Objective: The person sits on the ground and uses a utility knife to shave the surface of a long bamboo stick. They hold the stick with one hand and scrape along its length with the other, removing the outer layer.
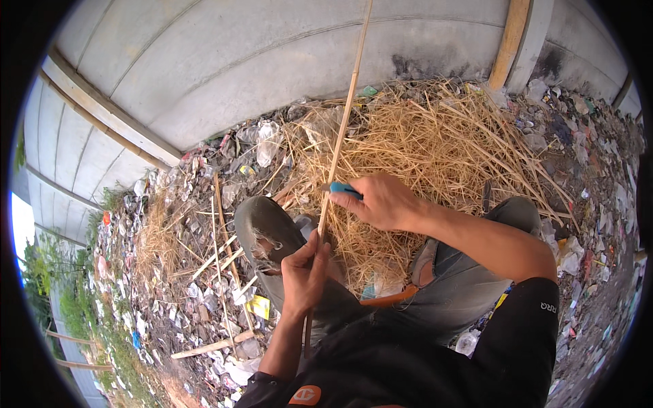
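A long, thin bamboo strip (348,102) rises from my lap and slants up past the top of the view. My left hand (304,275) is closed round its lower part, beside my left knee. Higher up the strip, my right hand (384,200) grips a small blue-handled tool (345,190). The tool's short dark end meets the strip; fingers hide the rest of it, so its exact kind does not show. Pale, dry bamboo shavings (422,146) lie heaped in front of my legs.
A grey concrete panel wall (272,61) stands ahead, with a bamboo pole (510,44) upright against it. Plastic litter (585,204) covers the ground. At the left lie several cut strips and a short bamboo piece (212,345). Green plants (75,306) grow farther left.
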The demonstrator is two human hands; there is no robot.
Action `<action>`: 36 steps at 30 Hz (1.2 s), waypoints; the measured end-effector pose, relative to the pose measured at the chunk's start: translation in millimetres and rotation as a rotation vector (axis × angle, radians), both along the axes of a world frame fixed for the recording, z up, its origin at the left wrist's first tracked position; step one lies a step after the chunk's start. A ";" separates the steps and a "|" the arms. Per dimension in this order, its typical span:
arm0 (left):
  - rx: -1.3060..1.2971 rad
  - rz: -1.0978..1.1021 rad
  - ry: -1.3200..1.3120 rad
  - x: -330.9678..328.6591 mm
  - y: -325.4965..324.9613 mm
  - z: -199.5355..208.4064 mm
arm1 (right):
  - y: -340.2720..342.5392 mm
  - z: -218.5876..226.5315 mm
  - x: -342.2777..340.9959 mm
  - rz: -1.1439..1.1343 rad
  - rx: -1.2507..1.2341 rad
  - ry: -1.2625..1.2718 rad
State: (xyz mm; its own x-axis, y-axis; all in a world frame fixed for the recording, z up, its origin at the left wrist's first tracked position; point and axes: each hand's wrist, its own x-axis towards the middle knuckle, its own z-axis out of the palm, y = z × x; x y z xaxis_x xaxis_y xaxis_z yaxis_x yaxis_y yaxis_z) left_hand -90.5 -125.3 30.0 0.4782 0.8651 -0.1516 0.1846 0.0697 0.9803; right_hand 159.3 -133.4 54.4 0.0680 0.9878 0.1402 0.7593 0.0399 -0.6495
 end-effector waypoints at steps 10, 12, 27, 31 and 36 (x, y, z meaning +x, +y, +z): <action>0.037 -0.033 -0.029 -7.6 1.7 -10.5 | -14.2 -30.2 -27.9 0.211 0.182 -0.030; 0.034 -0.035 0.045 -21.3 -1.3 -11.7 | 2.1 -26.6 -13.7 0.094 0.092 0.063; -0.354 -0.309 -0.253 -44.9 2.2 -17.2 | 28.6 9.9 39.8 0.033 0.105 0.417; -0.539 -0.400 -0.367 -28.8 4.1 -11.9 | 24.4 -5.0 17.2 0.044 0.183 0.658; -0.429 -0.416 -0.310 -18.3 3.1 -15.2 | 17.3 11.8 15.1 0.048 0.114 0.565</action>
